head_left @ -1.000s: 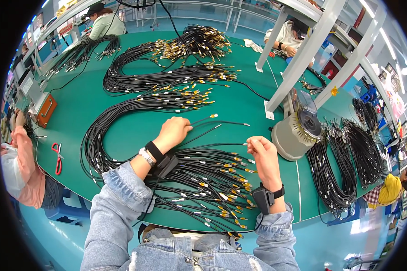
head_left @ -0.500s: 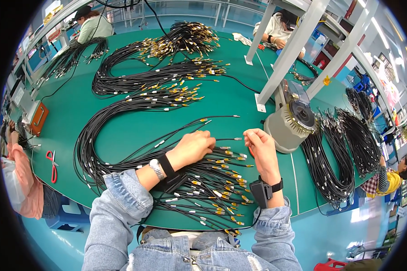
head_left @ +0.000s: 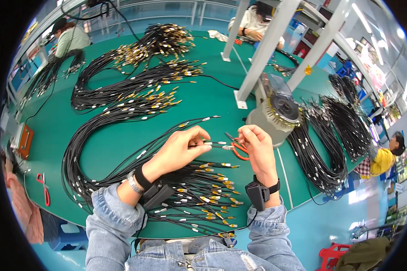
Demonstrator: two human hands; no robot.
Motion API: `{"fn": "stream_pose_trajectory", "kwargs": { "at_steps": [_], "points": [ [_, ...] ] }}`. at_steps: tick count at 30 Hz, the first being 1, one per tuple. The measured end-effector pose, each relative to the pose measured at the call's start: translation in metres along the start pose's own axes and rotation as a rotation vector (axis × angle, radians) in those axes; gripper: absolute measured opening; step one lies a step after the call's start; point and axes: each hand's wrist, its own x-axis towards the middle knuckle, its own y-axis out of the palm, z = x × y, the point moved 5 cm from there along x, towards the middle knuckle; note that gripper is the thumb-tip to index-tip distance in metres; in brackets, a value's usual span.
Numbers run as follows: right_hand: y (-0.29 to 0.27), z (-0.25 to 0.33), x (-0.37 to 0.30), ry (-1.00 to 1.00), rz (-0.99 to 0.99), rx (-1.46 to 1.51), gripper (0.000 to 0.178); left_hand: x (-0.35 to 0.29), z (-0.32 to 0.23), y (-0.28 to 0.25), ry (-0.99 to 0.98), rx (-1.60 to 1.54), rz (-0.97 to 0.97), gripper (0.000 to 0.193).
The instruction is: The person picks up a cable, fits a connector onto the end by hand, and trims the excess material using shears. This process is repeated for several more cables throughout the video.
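Note:
Thumb and fingers of my left hand (head_left: 184, 145) pinch black cables (head_left: 220, 143), whose tipped ends stick out to the right above the table. Facing them, my right hand (head_left: 258, 147) is raised with its thumb and fingertips together; anything between them is too small to make out. A pair of orange-handled pliers (head_left: 240, 152) lies beside the right fingers, partly behind the hand. Beneath my left wrist spreads a bundle of black cables (head_left: 199, 189) with yellow and white tips, fanned toward the right. It curves round from a bend at the left.
More cable bundles (head_left: 131, 83) lie at the back. A grey round machine (head_left: 273, 119) stands right, near metal posts (head_left: 260, 58). Further cable bundles (head_left: 323, 158) hang over the right edge. Red scissors (head_left: 45, 189) lie left. Several other people sit around the table (head_left: 208, 99).
My left hand has lifted off the bundle and now holds cable ends up toward my right hand. The pliers show more. The whole view has shifted slightly.

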Motion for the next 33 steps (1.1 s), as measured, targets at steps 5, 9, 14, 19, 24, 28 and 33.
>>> {"fn": "stream_pose_trajectory", "kwargs": {
  "at_steps": [5,9,14,19,24,28,33],
  "points": [
    [-0.072,0.046,0.002,-0.227,-0.239,-0.205,0.013,-0.007,-0.014,0.015,0.21,0.246,0.033,0.011],
    [-0.164,0.095,0.019,-0.347,-0.397,-0.432,0.016,-0.014,-0.011,0.017,0.271,0.281,0.005,0.009],
    [-0.22,0.104,0.069,-0.179,-0.325,-0.933,0.025,-0.014,-0.012,0.023,0.283,0.29,-0.006,0.008],
    [-0.192,0.103,0.092,0.146,-0.179,-0.977,0.027,-0.017,-0.011,0.021,0.254,0.301,-0.006,0.008],
    [-0.21,0.105,0.11,0.231,-0.05,-1.05,0.021,-0.017,-0.014,0.023,0.241,0.289,0.022,0.008],
    [-0.212,0.107,0.113,0.223,0.052,-1.108,0.018,-0.017,-0.019,0.022,0.241,0.264,0.003,0.008],
    [-0.206,0.111,0.108,0.143,-0.039,-1.068,0.014,-0.015,-0.029,0.018,0.313,0.242,-0.062,0.011]
  ]
}}
